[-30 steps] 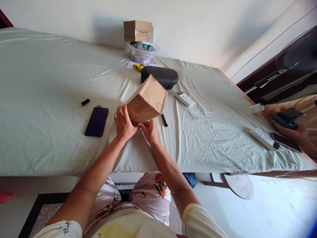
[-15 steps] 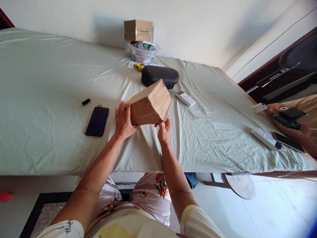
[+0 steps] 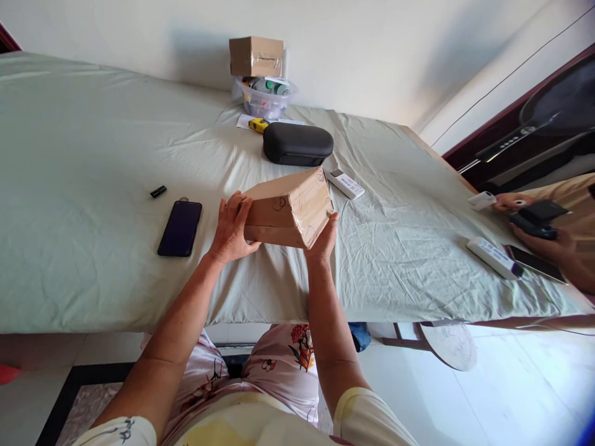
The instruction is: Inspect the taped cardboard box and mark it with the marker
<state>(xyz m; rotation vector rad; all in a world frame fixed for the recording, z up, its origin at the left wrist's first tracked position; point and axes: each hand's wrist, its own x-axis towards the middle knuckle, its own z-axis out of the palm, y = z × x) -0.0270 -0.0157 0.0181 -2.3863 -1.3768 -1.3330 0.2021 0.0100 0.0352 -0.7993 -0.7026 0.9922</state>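
A brown cardboard box (image 3: 290,207) wrapped in clear tape is held tilted just above the green sheet of the table (image 3: 93,155). My left hand (image 3: 230,229) grips the box's left end, fingers curled over its edge. My right hand (image 3: 323,240) supports the right end from below, fingers pressed against the taped face. A black case (image 3: 297,144) lies just behind the box. A dark phone (image 3: 180,227) lies to the left of my left hand.
A small black stick (image 3: 158,191) lies left of the phone. A white remote (image 3: 345,184), a clear tub (image 3: 267,99) and a second cardboard box (image 3: 255,56) sit farther back. At the right edge another person's hands (image 3: 539,226) hold a dark device beside a white remote (image 3: 493,257).
The box has been turned and lowered, its long side now more level. My right hand slid from under the near corner to the right end. My left hand stayed on the left end.
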